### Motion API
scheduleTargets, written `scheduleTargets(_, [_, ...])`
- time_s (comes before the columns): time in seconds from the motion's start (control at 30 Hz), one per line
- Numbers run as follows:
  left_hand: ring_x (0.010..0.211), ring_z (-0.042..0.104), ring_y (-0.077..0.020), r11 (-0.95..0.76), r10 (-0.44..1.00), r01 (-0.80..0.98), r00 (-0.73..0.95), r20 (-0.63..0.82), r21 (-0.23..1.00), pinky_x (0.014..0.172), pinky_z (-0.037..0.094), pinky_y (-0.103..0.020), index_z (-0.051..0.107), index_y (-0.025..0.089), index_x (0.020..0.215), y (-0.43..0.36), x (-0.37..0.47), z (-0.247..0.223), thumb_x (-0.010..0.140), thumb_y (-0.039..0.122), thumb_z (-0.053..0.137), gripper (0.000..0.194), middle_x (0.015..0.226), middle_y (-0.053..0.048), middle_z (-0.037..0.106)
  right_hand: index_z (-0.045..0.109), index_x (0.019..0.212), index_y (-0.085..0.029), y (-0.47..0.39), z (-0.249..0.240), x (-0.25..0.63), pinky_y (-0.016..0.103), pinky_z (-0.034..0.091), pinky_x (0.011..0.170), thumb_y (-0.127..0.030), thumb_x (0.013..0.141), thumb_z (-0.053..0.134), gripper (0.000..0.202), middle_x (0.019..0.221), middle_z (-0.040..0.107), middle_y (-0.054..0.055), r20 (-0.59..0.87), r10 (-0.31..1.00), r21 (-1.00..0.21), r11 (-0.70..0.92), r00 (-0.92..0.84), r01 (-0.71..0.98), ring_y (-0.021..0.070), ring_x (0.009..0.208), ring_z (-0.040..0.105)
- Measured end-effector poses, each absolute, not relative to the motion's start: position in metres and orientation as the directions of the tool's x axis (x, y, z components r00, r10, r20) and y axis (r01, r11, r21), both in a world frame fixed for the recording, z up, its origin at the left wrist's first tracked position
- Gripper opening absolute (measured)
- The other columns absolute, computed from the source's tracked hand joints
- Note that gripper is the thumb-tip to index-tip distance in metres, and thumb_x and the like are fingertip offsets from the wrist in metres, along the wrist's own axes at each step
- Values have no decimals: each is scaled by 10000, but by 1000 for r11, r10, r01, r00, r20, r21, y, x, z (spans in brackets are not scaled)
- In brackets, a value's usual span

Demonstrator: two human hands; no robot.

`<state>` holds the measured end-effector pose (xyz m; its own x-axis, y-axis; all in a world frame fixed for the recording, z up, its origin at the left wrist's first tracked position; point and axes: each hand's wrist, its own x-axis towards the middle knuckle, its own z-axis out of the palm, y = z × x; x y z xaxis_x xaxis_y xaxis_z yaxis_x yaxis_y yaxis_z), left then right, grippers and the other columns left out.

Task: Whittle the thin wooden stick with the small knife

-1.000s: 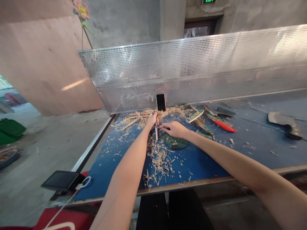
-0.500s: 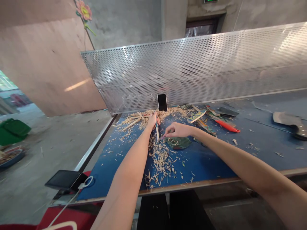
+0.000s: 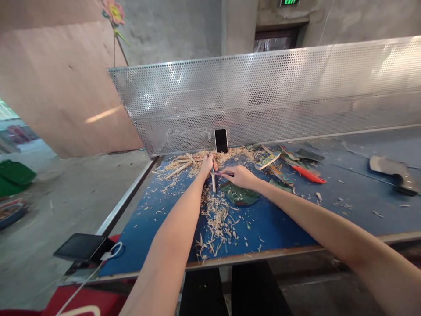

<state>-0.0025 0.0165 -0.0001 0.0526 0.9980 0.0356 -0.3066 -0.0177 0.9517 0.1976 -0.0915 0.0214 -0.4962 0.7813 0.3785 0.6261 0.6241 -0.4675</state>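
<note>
My left hand (image 3: 208, 166) is closed on the upper end of a narrow wooden strip (image 3: 213, 184), whose pale lower end points toward me. My right hand (image 3: 242, 176) pinches a thin purplish knife (image 3: 219, 174), its blade lying across the strip just below my left fingers. The knife is small and its exact shape is hard to make out. Beneath and around the strip lie many curled wood shavings (image 3: 219, 217) on the blue tabletop (image 3: 158, 232). Just below my right hand is a dark green flat piece (image 3: 241, 195) with shavings on it.
A phone (image 3: 221, 141) leans against the perforated metal screen (image 3: 197, 101) at the back. Painted wood scraps (image 3: 268, 161) and a red-handled tool (image 3: 308, 174) lie to the right. At the near left corner sits a black device (image 3: 83, 247) with a white cable.
My right hand has moved up with the knife, from the strip's lower end to near my left fingers. My left hand keeps its hold on the strip. The view has shifted slightly.
</note>
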Motion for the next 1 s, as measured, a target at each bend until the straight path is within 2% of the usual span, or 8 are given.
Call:
scheduleTargets(0.1, [343, 418, -141, -15, 998, -308, 54, 34, 951, 443, 351, -243, 432, 304, 1048, 17, -1, 0, 1203, 580, 632, 375, 501, 138, 421, 937, 1303, -316, -90, 20, 197, 401, 605, 934, -367, 1118, 699, 306, 1218, 938, 80, 363, 786, -478, 618, -501, 624, 311, 1053, 865])
scheduleTargets(0.27, [344, 394, -129, -4, 999, -370, 48, 24, 929, 442, 354, -241, 442, 299, 1045, 16, -2, 0, 1157, 632, 698, 434, 514, 140, 421, 951, 1164, -260, -95, 20, 188, 354, 578, 839, -321, 1067, 725, 253, 1102, 931, 91, 324, 814, -609, 570, -482, 552, 261, 904, 820])
scheduleTargets(0.4, [369, 408, -137, -21, 999, -371, 31, 35, 928, 453, 349, -249, 460, 293, 1060, 14, -4, 0, 1206, 548, 602, 327, 529, 119, 443, 942, 1080, -202, -105, 24, 185, 330, 468, 707, -348, 1031, 757, 241, 846, 848, 72, 241, 803, -656, 549, -545, 518, 195, 695, 662])
scheduleTargets(0.47, [375, 416, -139, -28, 999, -355, 30, 41, 934, 462, 349, -253, 457, 291, 1071, 12, -4, 0, 1223, 523, 567, 298, 543, 116, 455, 938, 1086, -192, -109, 28, 188, 328, 421, 669, -391, 1029, 757, 275, 793, 806, 57, 199, 774, -678, 551, -601, 486, 174, 652, 586])
scheduleTargets(0.67, [339, 399, -134, -18, 1000, -320, 16, 24, 947, 455, 302, -243, 449, 297, 1101, 14, 0, 0, 1171, 649, 642, 408, 519, 142, 433, 931, 1020, -226, -109, 40, 203, 325, 311, 615, -481, 1011, 778, 298, 702, 697, 3, 137, 703, -686, 576, -698, 445, 145, 614, 415])
scheduleTargets(0.83, [328, 391, -128, -28, 998, -310, 42, 43, 950, 443, 260, -236, 436, 303, 1074, 18, 1, -3, 1117, 722, 698, 496, 499, 150, 416, 937, 1177, -218, -110, 36, 200, 337, 351, 653, -508, 1065, 716, 382, 754, 756, 27, 233, 775, -661, 570, -588, 489, 162, 622, 464])
scheduleTargets(0.93, [329, 382, -129, -26, 999, -292, 31, 37, 956, 442, 259, -233, 423, 307, 1061, 20, 1, -4, 1121, 725, 686, 498, 495, 151, 407, 942, 1214, -240, -108, 32, 194, 341, 403, 711, -420, 1067, 711, 328, 846, 829, 58, 302, 796, -575, 591, -524, 566, 186, 670, 568])
scheduleTargets(1.0, [333, 380, -130, -25, 1000, -274, 6, 28, 962, 442, 265, -233, 413, 307, 1057, 20, 2, -4, 1148, 689, 657, 462, 495, 148, 406, 944, 1202, -241, -107, 32, 192, 337, 431, 740, -361, 1055, 715, 298, 883, 855, 65, 298, 798, -550, 592, -523, 589, 194, 700, 620])
